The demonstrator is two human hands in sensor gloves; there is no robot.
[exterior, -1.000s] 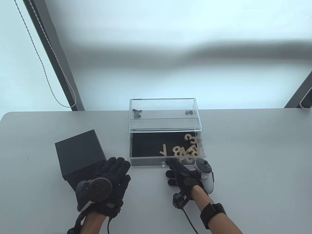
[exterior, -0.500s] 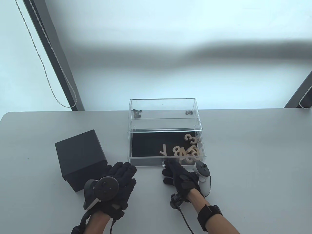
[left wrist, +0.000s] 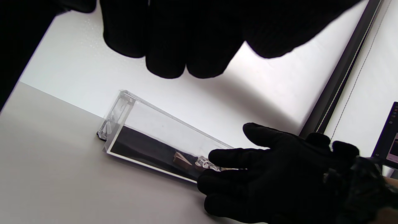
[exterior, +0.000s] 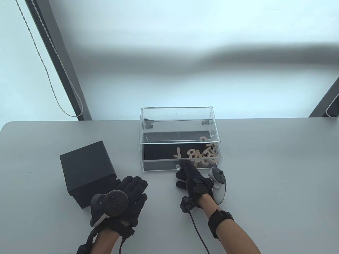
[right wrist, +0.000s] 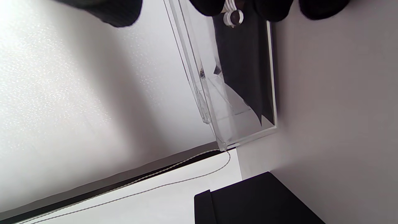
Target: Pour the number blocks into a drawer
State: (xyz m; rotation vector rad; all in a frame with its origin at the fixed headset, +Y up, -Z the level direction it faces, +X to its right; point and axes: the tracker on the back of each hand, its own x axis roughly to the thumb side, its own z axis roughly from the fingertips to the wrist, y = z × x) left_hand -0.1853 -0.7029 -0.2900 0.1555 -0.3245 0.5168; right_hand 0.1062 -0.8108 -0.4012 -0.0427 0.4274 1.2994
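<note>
The right hand (exterior: pixel 194 180) reaches forward with fingers extended, its fingertips (exterior: pixel 185 167) against the small clear knob (exterior: pixel 177 167) at the middle of the drawer's front wall; the grip is flat and pressing, not curled round anything. In the right wrist view the knob (right wrist: pixel 231 17) sits just between the gloved fingertips, and whether they pinch it cannot be told. The white tracker (exterior: pixel 219 186) rides on the back of this hand, a dark strap round the wrist behind it.

Just beyond the fingertips, the wooden number blocks (exterior: pixel 201 156) lie heaped in the right half of the black-lined drawer (exterior: pixel 159 166), which stands partly inside its clear acrylic case (exterior: pixel 177 124). A 7, an 8 and a 4 can be read; the other blocks overlap too much to read.

To the left of the pressing hand, well apart from the drawer, the left hand (exterior: pixel 127 197) rests palm down on the grey desk (exterior: pixel 264 185), fingers straight and relaxed, holding nothing, a dark tracker (exterior: pixel 111 203) on its back. Its fingers lie just beside a closed black box (exterior: pixel 87 172).
</note>
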